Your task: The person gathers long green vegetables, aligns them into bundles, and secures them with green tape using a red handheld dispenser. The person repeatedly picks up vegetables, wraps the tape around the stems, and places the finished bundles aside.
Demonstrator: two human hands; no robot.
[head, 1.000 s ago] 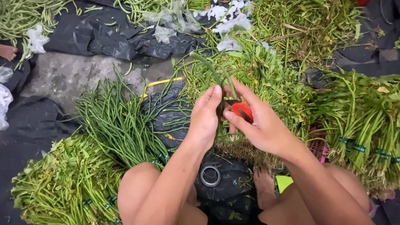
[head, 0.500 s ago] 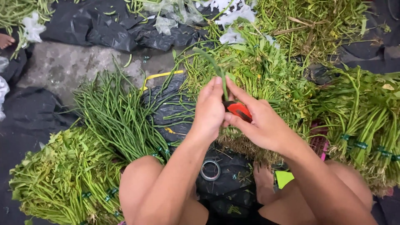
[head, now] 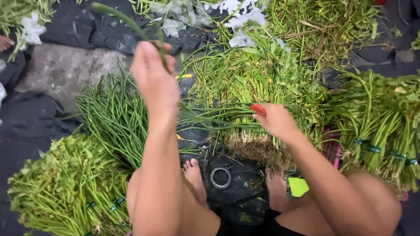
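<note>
At the centre of the frame, the left hand [head: 153, 81] is raised toward the upper left, fingers closed around a thin bundle of long green stalks [head: 131, 24] whose free end arcs up to the top edge; the lower strands trail right toward the right hand [head: 275, 121]. That hand sits right of centre, curled around a small red tool [head: 258, 109], of which only a tip shows, so its kind cannot be told. To do the pull well, it seems best to keep the stalks taut between the two hands and the red tool steady and low, drawing along the stems and not across them, lest they snap.

No true container appears. Black plastic sheeting [head: 109, 37] serves as the holding surface, bearing loose heaps: slim green beans [head: 116, 118] left of centre, leafy bunches [head: 57, 188] at lower left, rooted greens [head: 253, 83] at centre, and banded bundles [head: 380, 126] at right. A roll of tape [head: 220, 177] lies near bottom centre, between the person's bare feet [head: 194, 175].
</note>
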